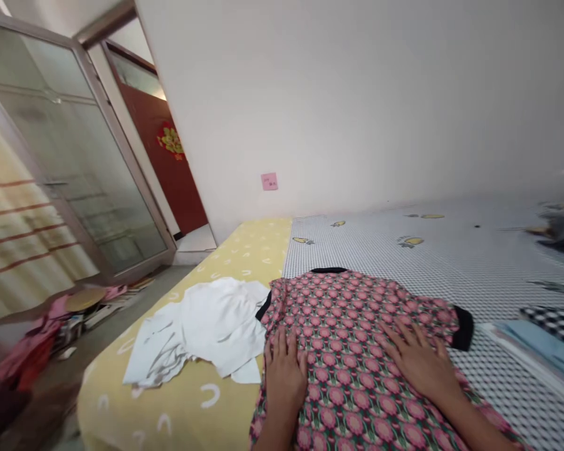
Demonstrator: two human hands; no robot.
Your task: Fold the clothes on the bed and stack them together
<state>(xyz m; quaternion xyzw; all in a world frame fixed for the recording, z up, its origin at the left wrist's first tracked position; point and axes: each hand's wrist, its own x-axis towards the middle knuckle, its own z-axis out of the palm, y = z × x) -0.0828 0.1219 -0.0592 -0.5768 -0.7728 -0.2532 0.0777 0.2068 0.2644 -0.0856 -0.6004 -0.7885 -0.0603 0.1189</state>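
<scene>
A pink floral garment (343, 351) with black neckline and black sleeve cuffs lies spread out on the bed, its neck toward the wall. Flat on its left side rests my left hand (286, 369), fingers a little apart and pointing away from me. My right hand (420, 360) lies on the garment's right side below the sleeve, its fingers spread. Neither hand grips the cloth. A crumpled white garment (220, 322) is just left of the floral one, beside its left cuff. The lower part of the floral garment runs out of view.
The bed has a yellow cover (192, 407) at left and a checked cover (357, 244) at right. Folded light blue cloth (540, 344) and dark checked cloth (557, 322) lie at the right. A glass door (89, 150) and piled items (32, 351) are at the left.
</scene>
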